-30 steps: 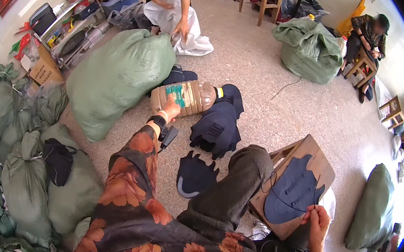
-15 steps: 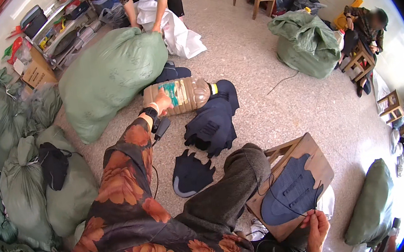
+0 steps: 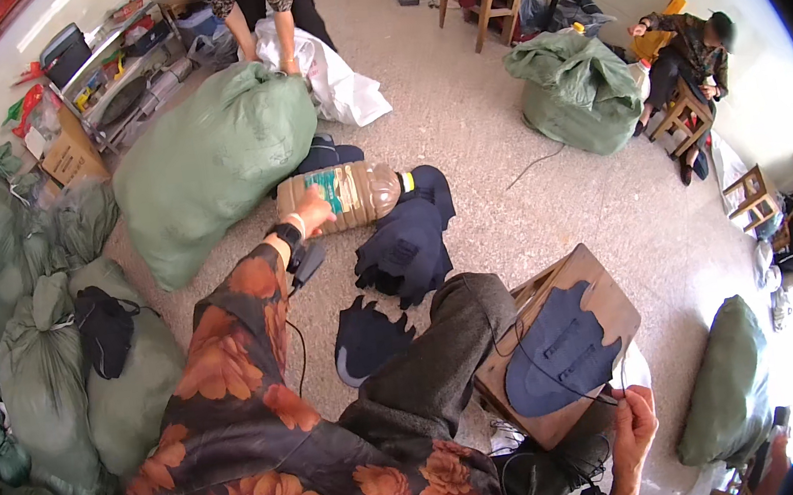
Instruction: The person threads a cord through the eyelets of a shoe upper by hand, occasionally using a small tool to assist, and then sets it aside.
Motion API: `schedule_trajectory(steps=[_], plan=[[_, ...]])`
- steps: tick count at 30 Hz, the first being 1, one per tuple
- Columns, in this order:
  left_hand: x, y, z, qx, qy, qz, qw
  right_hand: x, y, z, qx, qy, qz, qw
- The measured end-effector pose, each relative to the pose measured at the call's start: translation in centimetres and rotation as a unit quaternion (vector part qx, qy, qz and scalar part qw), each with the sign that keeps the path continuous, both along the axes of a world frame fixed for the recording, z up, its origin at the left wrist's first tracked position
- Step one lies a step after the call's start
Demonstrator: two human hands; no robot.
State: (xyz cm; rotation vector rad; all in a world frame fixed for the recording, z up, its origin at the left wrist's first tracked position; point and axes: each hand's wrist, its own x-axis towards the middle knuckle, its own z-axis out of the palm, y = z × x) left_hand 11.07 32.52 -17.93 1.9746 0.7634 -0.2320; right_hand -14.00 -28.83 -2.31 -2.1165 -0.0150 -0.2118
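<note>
Where the right hand [image 3: 633, 421] is: just off the near right edge of the square brown wooden stool top, the surface [image 3: 616, 300].
Right fingers: thumb and forefinger pinched together on a thin, flexible black cord [image 3: 583, 395].
Flat dark blue-grey textile piece with a scalloped edge [image 3: 558, 351]: lies flat on the surface, ahead and to the left of the right fingers, near them with no contact visible.
Long axis of the piece: from a rounded end at lower left toward the upper right, roughly crosswise to the line from the right fingers.
Scalloped edge: on the right, the side toward the right hand.
Cord's path: from the right fingers leftward over the piece.
Nearer hand: the right; the left hand [image 3: 315, 210] is well apart, beyond the knee in dark grey cloth [image 3: 466, 328].
Left fingers: against a large clear plastic bottle with brown contents and a yellow cap [image 3: 375, 191]; whether they grip it cannot be told.
</note>
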Motion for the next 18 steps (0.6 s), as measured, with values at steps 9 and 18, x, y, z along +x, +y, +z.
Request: schedule_trajectory(steps=[9, 18], plan=[[-7.1, -20.4, 13.9, -0.094, -0.268, -0.411, 0.866, 0.2, 4.4, 3.4, 0.072, 0.063, 0.019, 0.995], [-12.8, -33.1, 14.7, -0.213, -0.334, -0.499, 0.771, -0.7, 5.3, 3.3, 0.143, 0.070, -0.012, 0.987]])
